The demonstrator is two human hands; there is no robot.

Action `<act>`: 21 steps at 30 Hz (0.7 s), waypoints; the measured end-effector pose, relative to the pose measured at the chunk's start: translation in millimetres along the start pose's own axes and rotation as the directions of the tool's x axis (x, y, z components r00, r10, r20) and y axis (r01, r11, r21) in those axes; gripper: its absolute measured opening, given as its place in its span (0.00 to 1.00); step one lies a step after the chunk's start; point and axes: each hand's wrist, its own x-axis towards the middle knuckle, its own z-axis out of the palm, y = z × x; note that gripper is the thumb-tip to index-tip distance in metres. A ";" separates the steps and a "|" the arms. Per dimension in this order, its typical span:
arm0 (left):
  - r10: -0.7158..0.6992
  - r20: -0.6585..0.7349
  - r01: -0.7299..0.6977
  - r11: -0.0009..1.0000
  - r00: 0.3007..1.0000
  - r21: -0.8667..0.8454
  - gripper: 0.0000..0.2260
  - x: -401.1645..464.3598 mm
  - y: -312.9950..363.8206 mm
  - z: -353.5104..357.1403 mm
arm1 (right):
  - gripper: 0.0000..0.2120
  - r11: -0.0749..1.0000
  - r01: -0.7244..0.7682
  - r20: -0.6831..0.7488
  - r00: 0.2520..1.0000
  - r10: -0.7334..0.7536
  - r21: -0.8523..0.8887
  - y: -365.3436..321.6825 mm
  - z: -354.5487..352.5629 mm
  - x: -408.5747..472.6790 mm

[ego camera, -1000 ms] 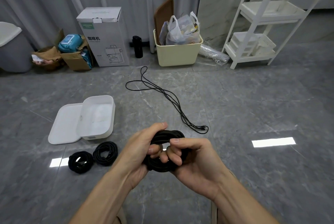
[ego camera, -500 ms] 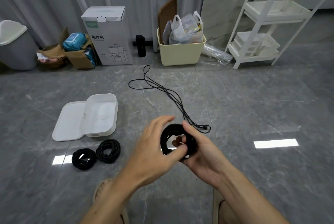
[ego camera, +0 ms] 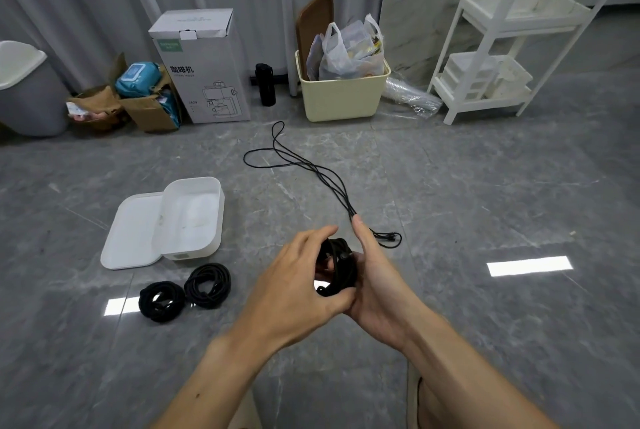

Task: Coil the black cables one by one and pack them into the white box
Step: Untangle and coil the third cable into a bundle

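Holding a coiled black cable [ego camera: 337, 266] between them, both hands sit low in the centre of the head view, above the grey floor [ego camera: 485, 207]. The left hand [ego camera: 298, 286] curls around the coil from the left, thumb pressed under its lower edge, fingers arched over its top. The right hand [ego camera: 375, 285] cups the coil from the right, with its thumb extended upward beside it. How the right fingers lie behind the coil cannot be told (they are hidden by the cable). An uncoiled black cable [ego camera: 311, 174] lies loose on the floor beyond the hands. Two finished coils [ego camera: 185, 292] rest side by side and touching on the floor to the left. Just beyond them stands the white box [ego camera: 192, 217], open, its lid [ego camera: 133, 231] lying flat against its left side.
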 end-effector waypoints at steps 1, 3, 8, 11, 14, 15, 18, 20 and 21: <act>-0.008 0.011 0.008 1.000 1.000 0.005 0.36 0.4 -0.5 -0.2 | 0.39 1.000 -0.004 0.003 1.000 0.004 -0.007 1.3 0.2 0.1; -0.035 0.019 0.034 0.999 0.999 0.009 0.34 0.5 0.0 -0.8 | 0.41 0.999 0.001 0.010 1.000 0.000 -0.043 3.7 0.0 0.0; -0.123 -0.025 0.123 0.992 0.992 0.017 0.32 1.0 -6.1 -7.1 | 0.30 0.911 0.152 -0.060 0.980 -0.189 -0.384 7.8 8.7 -2.0; -0.198 -0.052 0.199 0.979 0.979 0.031 0.31 -0.9 -16.9 -15.9 | 0.29 0.565 0.316 0.015 0.881 -0.472 -0.762 15.1 14.5 -3.6; -0.272 -0.075 0.276 0.960 0.959 0.055 0.30 -4.6 -32.2 -26.1 | 0.37 0.059 0.314 0.207 0.744 -0.636 -0.948 22.1 15.0 8.3; -0.292 -0.083 0.297 0.953 0.953 0.060 0.30 -6.0 -38.0 -30.0 | 0.38 -0.038 0.298 0.247 0.707 -0.662 -0.954 22.1 17.3 12.0; -0.336 -0.096 0.345 0.934 0.937 0.093 0.32 -10.0 -56.3 -43.5 | 0.43 -0.188 0.272 0.328 0.700 -0.634 -0.944 22.9 29.6 21.8; -0.359 -0.110 0.371 0.922 0.927 0.114 0.33 -11.4 -72.7 -51.8 | 0.41 -0.273 0.253 0.371 0.678 -0.635 -0.928 27.2 37.9 32.9; -0.372 -0.127 0.386 0.915 0.920 0.118 0.34 -12.5 -81.4 -55.6 | 0.38 -0.305 0.251 0.393 0.654 -0.646 -0.919 30.1 42.6 39.7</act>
